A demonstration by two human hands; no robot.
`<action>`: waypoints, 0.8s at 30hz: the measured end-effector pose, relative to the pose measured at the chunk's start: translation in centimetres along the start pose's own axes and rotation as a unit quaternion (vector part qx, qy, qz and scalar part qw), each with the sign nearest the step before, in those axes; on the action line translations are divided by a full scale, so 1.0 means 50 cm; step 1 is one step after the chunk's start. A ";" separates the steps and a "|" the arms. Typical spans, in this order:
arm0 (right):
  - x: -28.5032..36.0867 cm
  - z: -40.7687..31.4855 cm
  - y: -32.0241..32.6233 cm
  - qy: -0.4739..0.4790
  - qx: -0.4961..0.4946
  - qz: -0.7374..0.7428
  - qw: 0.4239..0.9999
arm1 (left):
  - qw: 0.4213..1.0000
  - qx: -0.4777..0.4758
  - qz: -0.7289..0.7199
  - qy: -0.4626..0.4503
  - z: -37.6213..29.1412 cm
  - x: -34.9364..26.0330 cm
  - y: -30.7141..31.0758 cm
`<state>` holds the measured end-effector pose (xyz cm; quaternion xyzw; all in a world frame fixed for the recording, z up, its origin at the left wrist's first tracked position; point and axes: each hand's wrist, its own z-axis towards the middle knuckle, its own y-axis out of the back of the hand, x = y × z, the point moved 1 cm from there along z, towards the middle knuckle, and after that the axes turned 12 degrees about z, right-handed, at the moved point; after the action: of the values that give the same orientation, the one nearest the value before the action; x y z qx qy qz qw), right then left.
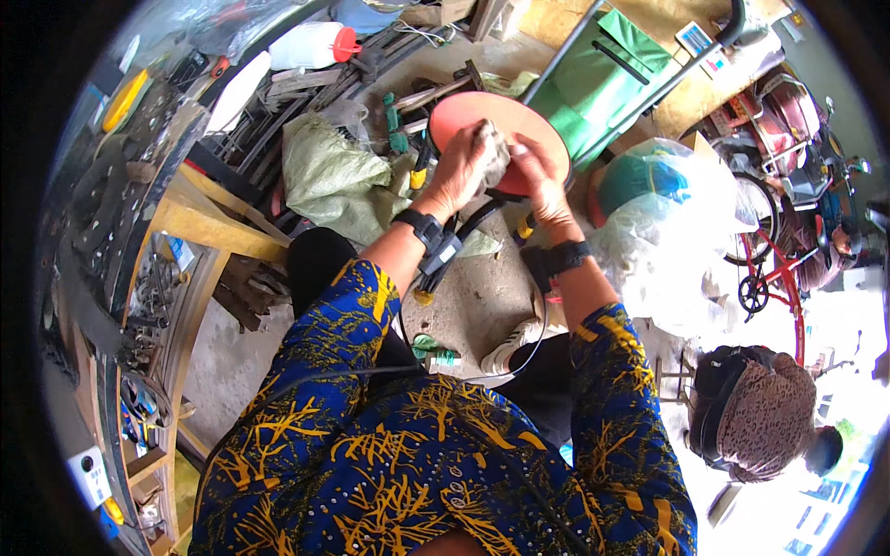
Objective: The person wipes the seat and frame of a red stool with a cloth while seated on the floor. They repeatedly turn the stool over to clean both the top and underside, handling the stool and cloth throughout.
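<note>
A round, pinkish-red disc (459, 111) with a dark rim, possibly a stool seat, tilts before me. My left hand (462, 163) closes around a crumpled greyish cloth (495, 163) against the disc's face. On the right side of the disc lies my right hand (539, 170), thumb on its face near the cloth; its other fingers are partly hidden. Dark curved tubes with black-and-yellow ends (418, 174) show below the disc. Both wrists wear black bands.
A pale woven sack (327, 174) lies left of the disc. A green bag on a metal frame (591, 76) stands beyond. Clear plastic bags (653, 257) are at right, near a red bicycle (786, 267). A wooden-framed bench (208, 226) is at left. Another person (758, 410) bends at lower right.
</note>
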<state>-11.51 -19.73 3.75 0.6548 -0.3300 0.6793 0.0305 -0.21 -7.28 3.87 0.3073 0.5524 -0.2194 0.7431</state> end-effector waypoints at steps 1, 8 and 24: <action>-0.007 -0.008 -0.026 0.006 0.068 -0.025 0.997 | 0.999 -0.020 -0.018 -0.028 0.009 0.004 -0.001; -0.046 -0.014 -0.061 0.106 -0.046 0.036 0.993 | 0.971 0.060 -0.180 0.145 0.047 0.061 0.029; -0.142 -0.116 0.409 -0.111 -0.255 0.386 0.880 | 0.843 -0.087 0.486 -0.214 0.057 0.028 -0.058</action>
<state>-25.24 -30.09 -10.60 0.5164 -0.7191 0.4529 -0.1050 0.23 -11.34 2.50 0.4158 0.1759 0.1590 0.8780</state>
